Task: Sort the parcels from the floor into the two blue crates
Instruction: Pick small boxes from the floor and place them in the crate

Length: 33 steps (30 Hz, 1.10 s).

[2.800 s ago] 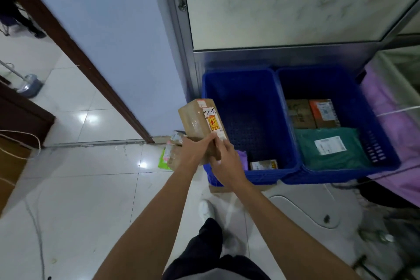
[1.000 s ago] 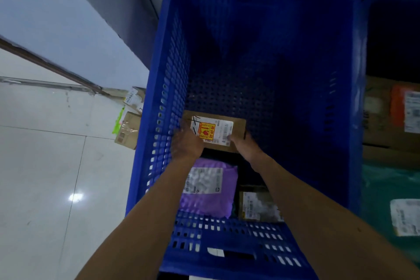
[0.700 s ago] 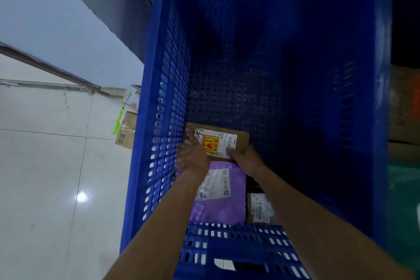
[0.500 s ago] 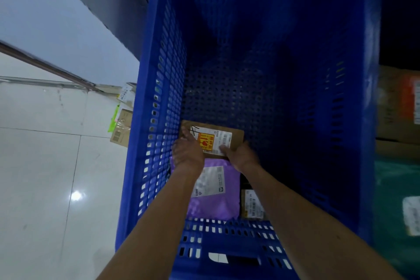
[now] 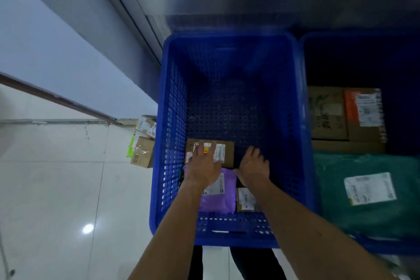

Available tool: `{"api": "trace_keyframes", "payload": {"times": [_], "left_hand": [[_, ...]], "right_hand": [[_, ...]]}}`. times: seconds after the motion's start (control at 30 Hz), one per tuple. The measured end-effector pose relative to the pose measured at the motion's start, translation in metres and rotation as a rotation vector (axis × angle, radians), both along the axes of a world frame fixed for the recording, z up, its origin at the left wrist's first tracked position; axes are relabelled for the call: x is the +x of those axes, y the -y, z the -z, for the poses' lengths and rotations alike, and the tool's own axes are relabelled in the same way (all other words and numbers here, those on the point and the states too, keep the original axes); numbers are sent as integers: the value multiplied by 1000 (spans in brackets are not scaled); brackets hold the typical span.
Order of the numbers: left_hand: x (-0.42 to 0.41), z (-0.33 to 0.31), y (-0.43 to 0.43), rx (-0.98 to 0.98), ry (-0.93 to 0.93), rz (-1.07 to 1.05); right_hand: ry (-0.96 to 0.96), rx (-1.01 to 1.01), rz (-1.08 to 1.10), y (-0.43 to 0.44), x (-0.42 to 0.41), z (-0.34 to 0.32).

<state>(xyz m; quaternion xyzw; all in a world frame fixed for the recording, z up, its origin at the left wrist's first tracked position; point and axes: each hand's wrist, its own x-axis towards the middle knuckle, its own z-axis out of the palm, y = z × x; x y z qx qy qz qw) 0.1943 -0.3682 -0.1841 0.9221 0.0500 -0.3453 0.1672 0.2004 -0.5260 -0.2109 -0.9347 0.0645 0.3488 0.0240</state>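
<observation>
Left hand (image 5: 202,167) spread flat over the box (image 5: 228,154), right hand (image 5: 254,166) open beside it, gripping nothing. Box down in left crate (image 5: 172,120), just beyond the bag (image 5: 223,202). Could drag box askew on withdrawal, or snag knuckles on mesh wall. More parcels (image 5: 143,152) waiting on floor.

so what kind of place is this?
Probably a small indoor parcel sorting or pickup room. The left blue crate and right blue crate hold labelled parcels, such as a green mailer; more boxes wait on the tiled floor by the wall.
</observation>
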Motion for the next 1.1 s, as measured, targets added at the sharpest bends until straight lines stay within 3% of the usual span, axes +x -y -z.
{"api": "trace_keyframes", "payload": {"times": [0.3, 0.5, 0.87, 1.1], "left_hand": [[-15, -166, 17, -45, 86, 48], [-19, -233, 1, -29, 122, -116], [-36, -264, -74, -19, 176, -175], [-64, -263, -150, -86, 181, -167]], "right_hand": [[77, 156, 33, 32, -15, -153], [87, 268, -66, 32, -10, -229], [2, 310, -194, -24, -18, -268], [-7, 186, -152, -75, -64, -256]]}}
